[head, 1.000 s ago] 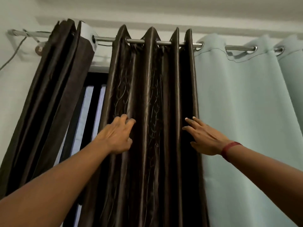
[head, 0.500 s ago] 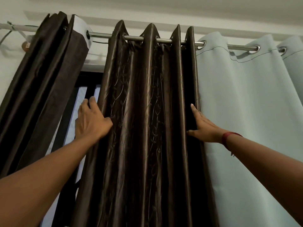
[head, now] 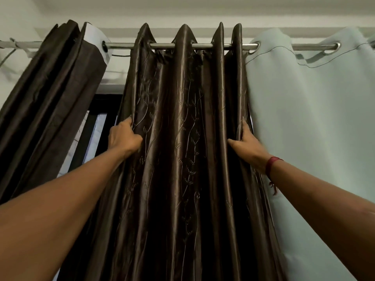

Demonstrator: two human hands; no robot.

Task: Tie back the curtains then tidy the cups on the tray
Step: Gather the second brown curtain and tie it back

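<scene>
The left hand (head: 124, 136) is curling its fingers round the left edge of the shiny dark brown curtain with the leaf pattern (head: 182, 138). The right hand (head: 246, 146) is pinching the right edge between thumb and fingers. The curtain is hanging in folds from the silver metal rod (head: 203, 45), touching the pale green cloth curtain (head: 314, 118) on its right. The brown cloth is looking slippery, so it could be sliding out of the fingers when bunched. A hard pull might be yanking the rod, or dragging the green curtain along too.
</scene>
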